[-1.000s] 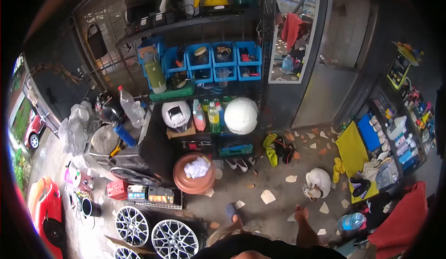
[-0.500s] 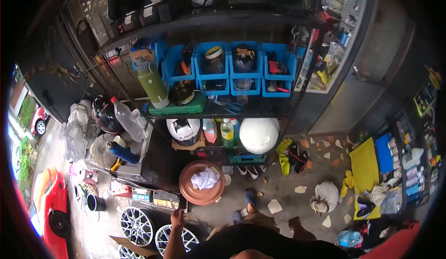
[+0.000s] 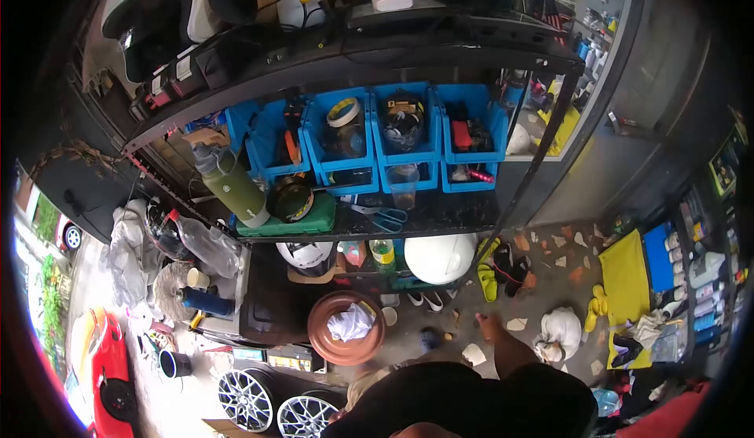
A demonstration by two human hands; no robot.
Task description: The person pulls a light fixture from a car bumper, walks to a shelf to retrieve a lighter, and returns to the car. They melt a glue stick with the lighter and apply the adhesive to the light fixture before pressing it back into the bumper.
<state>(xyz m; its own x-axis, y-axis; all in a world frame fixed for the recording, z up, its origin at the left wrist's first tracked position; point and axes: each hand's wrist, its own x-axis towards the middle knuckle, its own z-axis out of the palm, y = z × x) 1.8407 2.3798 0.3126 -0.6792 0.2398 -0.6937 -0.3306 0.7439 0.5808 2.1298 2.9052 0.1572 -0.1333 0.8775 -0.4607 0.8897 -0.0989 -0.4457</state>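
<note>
My right hand (image 3: 488, 327) reaches forward above the floor. Its thumb stands apart from the fingers and I see nothing in it. Below the shelf, a white helmet (image 3: 440, 259) and yellow-green shoes (image 3: 488, 281) are nearest to it, apart from it. Only a sliver of my left hand (image 3: 337, 416) shows beside my body, close to the alloy wheels (image 3: 308, 417); its fingers are hidden. A brown round lid or basin (image 3: 322, 345) with a crumpled white cloth (image 3: 351, 322) stands ahead of me. Blue scissors (image 3: 385, 218) lie on the shelf near a clear plastic cup (image 3: 404, 185).
Blue bins (image 3: 339, 155) fill the shelf beside a green bottle (image 3: 232, 186) and a green case (image 3: 314, 219). The upper shelf edge (image 3: 353, 65) juts toward me. A white animal (image 3: 559, 332) lies on the floor at right, near a yellow board (image 3: 627, 277).
The shelf looms larger and sits lower in view. My right hand has come forward from my side; my left hand has drawn back almost out of sight.
</note>
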